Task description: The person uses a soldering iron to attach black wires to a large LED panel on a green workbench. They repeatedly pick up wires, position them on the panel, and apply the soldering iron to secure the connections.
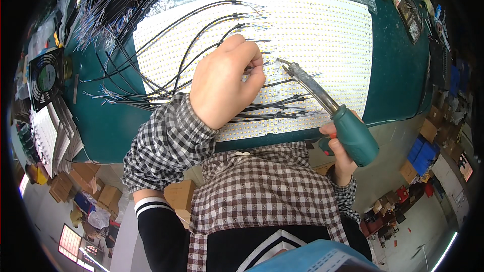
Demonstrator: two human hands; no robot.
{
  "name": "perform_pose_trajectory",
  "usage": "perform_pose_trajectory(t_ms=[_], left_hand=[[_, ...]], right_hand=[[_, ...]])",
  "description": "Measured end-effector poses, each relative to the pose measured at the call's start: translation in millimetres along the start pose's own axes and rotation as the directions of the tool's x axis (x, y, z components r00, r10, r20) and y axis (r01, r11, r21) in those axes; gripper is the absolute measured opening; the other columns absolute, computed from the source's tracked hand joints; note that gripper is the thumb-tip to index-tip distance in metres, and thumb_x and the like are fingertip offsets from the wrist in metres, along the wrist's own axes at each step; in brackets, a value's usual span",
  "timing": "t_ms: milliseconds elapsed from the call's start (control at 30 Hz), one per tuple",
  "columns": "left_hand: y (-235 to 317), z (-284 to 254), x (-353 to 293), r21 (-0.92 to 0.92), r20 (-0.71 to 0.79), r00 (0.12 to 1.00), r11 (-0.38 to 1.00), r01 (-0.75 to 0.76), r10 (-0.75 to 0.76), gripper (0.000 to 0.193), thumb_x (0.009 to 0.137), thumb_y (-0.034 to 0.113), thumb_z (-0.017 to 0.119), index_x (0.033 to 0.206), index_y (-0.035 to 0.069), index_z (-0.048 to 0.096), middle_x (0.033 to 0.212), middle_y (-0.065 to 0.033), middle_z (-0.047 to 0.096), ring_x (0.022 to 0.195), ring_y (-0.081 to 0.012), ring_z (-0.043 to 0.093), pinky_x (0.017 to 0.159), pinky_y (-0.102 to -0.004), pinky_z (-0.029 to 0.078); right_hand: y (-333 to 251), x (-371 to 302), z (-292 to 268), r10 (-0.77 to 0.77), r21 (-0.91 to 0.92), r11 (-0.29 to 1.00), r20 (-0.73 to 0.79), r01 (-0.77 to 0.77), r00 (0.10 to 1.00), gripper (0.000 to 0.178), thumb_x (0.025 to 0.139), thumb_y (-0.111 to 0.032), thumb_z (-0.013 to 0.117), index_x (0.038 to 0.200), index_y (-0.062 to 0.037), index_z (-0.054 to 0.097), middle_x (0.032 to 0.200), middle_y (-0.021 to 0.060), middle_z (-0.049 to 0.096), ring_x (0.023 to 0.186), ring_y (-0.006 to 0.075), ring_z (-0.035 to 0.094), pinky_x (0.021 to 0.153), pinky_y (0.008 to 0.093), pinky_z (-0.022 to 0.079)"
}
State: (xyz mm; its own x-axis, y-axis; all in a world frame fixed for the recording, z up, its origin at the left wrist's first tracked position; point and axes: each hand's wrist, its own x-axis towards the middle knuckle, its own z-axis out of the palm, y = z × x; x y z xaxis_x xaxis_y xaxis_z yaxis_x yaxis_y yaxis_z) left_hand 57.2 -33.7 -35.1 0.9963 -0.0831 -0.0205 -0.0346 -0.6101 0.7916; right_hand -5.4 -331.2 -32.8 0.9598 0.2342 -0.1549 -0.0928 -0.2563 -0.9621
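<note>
A large white LED panel (327, 35), dotted with rows of small yellowish chips, lies on the green table. Several black cables (201, 20) with stripped thin wire ends run across its left half to the middle. Over the panel, my left hand (227, 78) is closed in a pinch, with a cable's thin wires at its fingertips; the palm hides part of them. My right hand (340, 153) grips a green-handled soldering gun (355, 136) by its handle, near the panel's front right. Its metal tip points up and left, just right of my left fingertips.
A bundle of black cables (126, 0) with bared ends lies at the far left of the table (101, 136). A black fan (45, 78) and a stack of white panels (55, 136) are at the left edge. Tools and a small tray (408, 17) sit at the far right.
</note>
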Motion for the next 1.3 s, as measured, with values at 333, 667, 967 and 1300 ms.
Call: perform_pose_trajectory(t_ms=[333,667,967,1300], left_hand=[[3,-2,1,-0.042,-0.014,1.000,0.999,0.019,-0.020,0.007,0.078,0.004,0.067,0.080,0.004,0.060,0.081,-0.0113,0.059,0.070,-0.0283,0.064,0.061,-0.0368,0.051],[3,0,6,-0.047,-0.013,1.000,0.999,-0.016,0.016,0.008,0.077,0.005,0.067,0.080,0.005,0.060,0.079,-0.0101,0.058,0.069,-0.0276,0.063,0.061,-0.0364,0.050],[2,3,6,-0.048,-0.023,1.000,0.999,0.014,-0.015,0.009,0.075,0.004,0.068,0.079,0.005,0.059,0.079,-0.0088,0.058,0.068,-0.0264,0.063,0.060,-0.0355,0.050],[-3,9,6,-0.010,-0.049,0.998,0.999,-0.039,0.038,0.011,0.074,0.004,0.068,0.079,0.005,0.059,0.078,-0.0091,0.057,0.066,-0.0282,0.061,0.057,-0.0370,0.049]], right_hand=[[-12,1,11,0.145,0.222,0.968,-0.118,-0.116,0.982,0.070,0.079,-0.016,0.082,0.132,0.0103,0.046,0.112,0.0187,0.065,0.101,0.0256,0.068,0.083,0.0326,0.059],[-9,0,9,0.155,0.215,0.968,-0.104,-0.130,0.982,0.072,0.079,-0.019,0.082,0.134,0.0099,0.045,0.113,0.0204,0.064,0.100,0.0256,0.068,0.084,0.0337,0.059],[0,-2,0,0.032,0.082,0.996,-0.049,-0.027,0.998,0.070,0.077,-0.016,0.082,0.132,0.0100,0.048,0.103,0.0149,0.069,0.091,0.0185,0.068,0.082,0.0308,0.055],[0,-6,3,0.082,0.144,0.987,-0.073,-0.071,0.994,0.074,0.077,-0.013,0.083,0.135,0.0103,0.044,0.115,0.0185,0.064,0.096,0.0222,0.069,0.084,0.0338,0.058]])
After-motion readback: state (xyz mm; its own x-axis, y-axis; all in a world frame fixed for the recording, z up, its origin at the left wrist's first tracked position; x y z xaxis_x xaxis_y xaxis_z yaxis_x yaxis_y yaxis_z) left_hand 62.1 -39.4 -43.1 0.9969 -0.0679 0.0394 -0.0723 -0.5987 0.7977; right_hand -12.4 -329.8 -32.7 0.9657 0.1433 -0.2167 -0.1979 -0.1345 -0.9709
